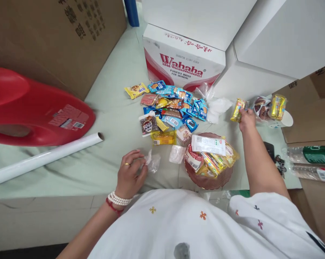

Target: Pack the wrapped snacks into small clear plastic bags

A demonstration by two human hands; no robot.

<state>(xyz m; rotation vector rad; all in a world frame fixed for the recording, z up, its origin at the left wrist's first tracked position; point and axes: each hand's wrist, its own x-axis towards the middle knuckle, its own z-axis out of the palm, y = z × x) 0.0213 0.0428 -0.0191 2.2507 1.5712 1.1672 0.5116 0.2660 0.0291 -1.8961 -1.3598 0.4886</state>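
Note:
My left hand [132, 172] is closed on the edge of a crumpled clear plastic bag [153, 162] near the table's front edge. Out to the right, my right hand [247, 118] grips a yellow snack packet [237, 110], beside a container [262, 108] of wrapped snacks with more yellow packets [278, 107] on it. Between my hands stands a pinkish glass bowl [208, 184], filled with yellow packets and topped by a white packet [208, 144]. A pile of blue, yellow and brown snack packets [173, 108] lies beyond it. A small white packet [176, 154] rests left of the bowl.
A Wahaha water carton [184, 61] stands behind the pile, with white boxes [259, 77] to its right. On the left are a red jug [38, 108], a white tube [46, 158] and a large cardboard box [51, 39]. Plastic bottles [313, 154] lie at far right.

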